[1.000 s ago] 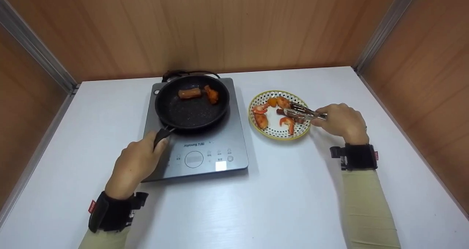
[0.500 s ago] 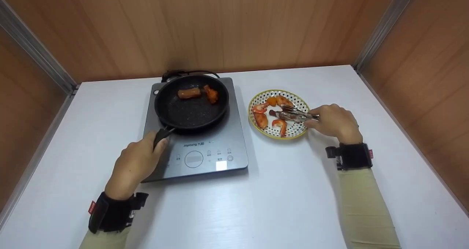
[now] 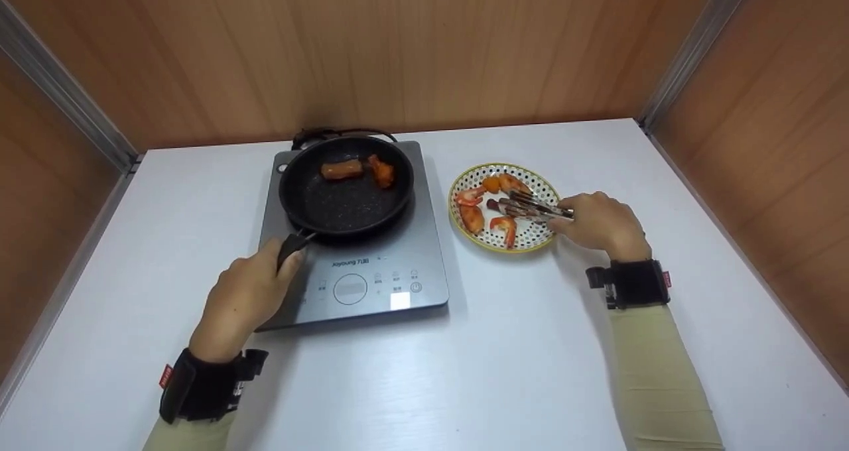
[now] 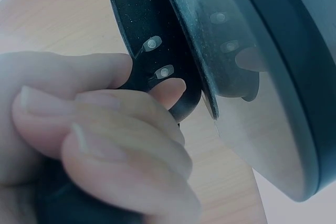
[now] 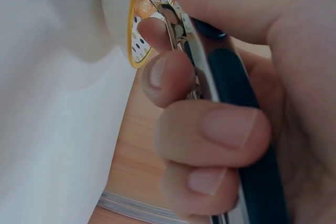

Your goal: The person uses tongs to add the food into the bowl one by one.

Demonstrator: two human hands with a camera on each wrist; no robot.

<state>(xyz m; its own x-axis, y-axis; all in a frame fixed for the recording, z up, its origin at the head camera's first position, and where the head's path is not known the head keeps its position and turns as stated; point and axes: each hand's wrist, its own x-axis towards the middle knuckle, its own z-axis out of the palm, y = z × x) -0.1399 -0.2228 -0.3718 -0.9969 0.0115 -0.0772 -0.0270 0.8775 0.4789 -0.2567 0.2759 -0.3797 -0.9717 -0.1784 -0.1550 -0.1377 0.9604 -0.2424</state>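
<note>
My left hand grips the black handle of a frying pan. A brown sausage piece and a reddish-orange piece of meat lie near the pan's far side. In the right wrist view, my right hand curls round a pair of metal tongs with dark grips. The tong tips are low over a dotted, yellow-rimmed plate, around a dark red sausage. Two shrimp, two browned pieces and a small orange piece surround it.
The pan sits on a grey induction cooker, its controls facing the front edge and a black cord behind. Wood-grain panels with metal corner strips enclose the white table at the back and sides.
My right hand and the tongs have moved left over the plate, the dark red sausage with them. The front shrimp has slid left as well. My left hand and the pan stay put.
</note>
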